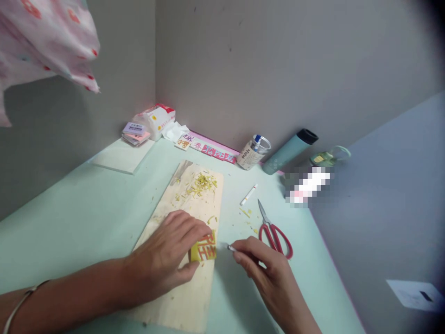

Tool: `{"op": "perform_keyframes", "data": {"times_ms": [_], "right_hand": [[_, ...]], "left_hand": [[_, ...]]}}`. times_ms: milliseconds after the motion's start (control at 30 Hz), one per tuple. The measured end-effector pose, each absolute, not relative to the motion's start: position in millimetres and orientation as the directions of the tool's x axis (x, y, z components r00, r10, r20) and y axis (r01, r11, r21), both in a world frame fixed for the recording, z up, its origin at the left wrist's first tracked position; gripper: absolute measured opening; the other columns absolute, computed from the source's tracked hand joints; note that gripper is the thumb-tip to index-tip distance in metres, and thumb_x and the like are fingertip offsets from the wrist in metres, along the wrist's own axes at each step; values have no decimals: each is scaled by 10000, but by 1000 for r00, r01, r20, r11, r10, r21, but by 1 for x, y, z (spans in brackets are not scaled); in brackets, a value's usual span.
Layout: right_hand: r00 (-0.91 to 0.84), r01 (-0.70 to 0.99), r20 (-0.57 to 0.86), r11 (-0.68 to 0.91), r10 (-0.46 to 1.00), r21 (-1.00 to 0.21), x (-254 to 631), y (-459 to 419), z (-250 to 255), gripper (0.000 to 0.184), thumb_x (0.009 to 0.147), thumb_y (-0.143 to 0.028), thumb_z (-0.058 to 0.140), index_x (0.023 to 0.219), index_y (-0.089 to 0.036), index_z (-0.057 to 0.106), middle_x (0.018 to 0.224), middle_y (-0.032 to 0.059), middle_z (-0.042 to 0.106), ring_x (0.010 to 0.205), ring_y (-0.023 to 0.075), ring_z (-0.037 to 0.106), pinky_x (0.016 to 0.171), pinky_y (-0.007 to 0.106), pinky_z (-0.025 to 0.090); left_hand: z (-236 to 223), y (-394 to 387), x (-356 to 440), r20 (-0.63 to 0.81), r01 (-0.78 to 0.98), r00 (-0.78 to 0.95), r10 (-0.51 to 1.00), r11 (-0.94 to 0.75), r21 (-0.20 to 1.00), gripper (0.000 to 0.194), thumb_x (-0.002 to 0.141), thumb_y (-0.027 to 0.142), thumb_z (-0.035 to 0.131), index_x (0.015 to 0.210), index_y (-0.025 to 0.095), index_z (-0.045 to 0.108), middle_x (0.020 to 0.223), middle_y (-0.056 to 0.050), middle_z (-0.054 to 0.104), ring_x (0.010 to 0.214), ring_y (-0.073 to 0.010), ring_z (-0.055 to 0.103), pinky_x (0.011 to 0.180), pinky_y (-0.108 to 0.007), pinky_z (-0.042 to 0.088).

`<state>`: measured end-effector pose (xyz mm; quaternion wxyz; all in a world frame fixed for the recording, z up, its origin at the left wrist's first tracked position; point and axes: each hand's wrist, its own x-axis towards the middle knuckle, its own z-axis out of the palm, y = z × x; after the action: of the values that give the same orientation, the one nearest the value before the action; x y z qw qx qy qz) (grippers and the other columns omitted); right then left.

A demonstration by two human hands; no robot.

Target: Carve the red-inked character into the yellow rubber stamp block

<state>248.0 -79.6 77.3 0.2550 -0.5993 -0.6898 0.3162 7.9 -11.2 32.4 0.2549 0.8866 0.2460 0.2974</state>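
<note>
Left hand (162, 253) gripped a yellow block (204, 249) with red characters, fingers at its far edge, thumb at its near edge; block sat over the wooden board (194, 297), near its right side. Right hand (269, 269) pinched a slim tool (230, 248), tip just beside the block, apart from it. Block looked light, a bit soft and rubbery, likely grippy but easy to nick; opposite side edges seemed the best hold, marked face left free. Tool looked thin, rigid, best pinched near the tip. Red-handled scissors (276, 239) lay right on the tabletop (104, 204), white pen (249, 194) beyond, yellow shavings (205, 183) on board's far half, clear jar (250, 155) behind.
</note>
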Motion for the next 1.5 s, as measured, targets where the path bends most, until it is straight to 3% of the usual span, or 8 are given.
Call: {"op": "perform_keyframes", "data": {"times_ms": [167, 333, 500, 733, 1500], "right_hand": [[-177, 753, 51, 169, 983, -636, 248, -80, 72, 152, 1026, -229, 486, 1072, -240, 630, 877, 8, 647, 760, 147, 614, 676, 241, 460], [-206, 788, 122, 239, 971, -568, 249, -80, 72, 125, 1021, -225, 509, 1031, -233, 633, 835, 4, 640, 714, 144, 616, 642, 237, 461], [-248, 826, 109, 269, 963, -495, 252, -78, 71, 191, 1036, -238, 479, 1098, -238, 660, 849, 27, 660, 718, 160, 641, 638, 252, 476], [-205, 836, 88, 221, 975, -502, 257, -81, 70, 150, 1026, -257, 492, 954, -220, 618, 807, 20, 657, 673, 157, 620, 603, 258, 466], [-293, 882, 129, 320, 947, -347, 255, -80, 70, 225, 1038, -251, 467, 928, -211, 660, 792, 39, 638, 662, 166, 617, 583, 253, 453]], "left_hand": [[28, -10, 7, 376, 280, 711, 594, -730, 623, 503, 834, 63, 587, 1283, 232, 438, 1200, -42, 590, 1100, -242, 493, 1030, -425, 340], [27, -10, 8, 362, 302, 708, 606, -723, 621, 503, 840, 80, 586, 1293, 236, 436, 1211, -49, 603, 1117, -254, 515, 1050, -450, 349], [26, -9, 8, 380, 297, 714, 588, -745, 597, 494, 849, 84, 570, 1296, 237, 428, 1221, -60, 610, 1148, -267, 528, 1062, -464, 355], [25, -9, 9, 373, 300, 719, 586, -747, 594, 510, 847, 78, 570, 1304, 239, 411, 1210, -46, 612, 1134, -250, 538, 1093, -469, 322], [23, -9, 8, 405, 302, 711, 575, -769, 563, 498, 852, 97, 551, 1308, 236, 404, 1213, -60, 628, 1126, -262, 563, 1074, -469, 371]]}}
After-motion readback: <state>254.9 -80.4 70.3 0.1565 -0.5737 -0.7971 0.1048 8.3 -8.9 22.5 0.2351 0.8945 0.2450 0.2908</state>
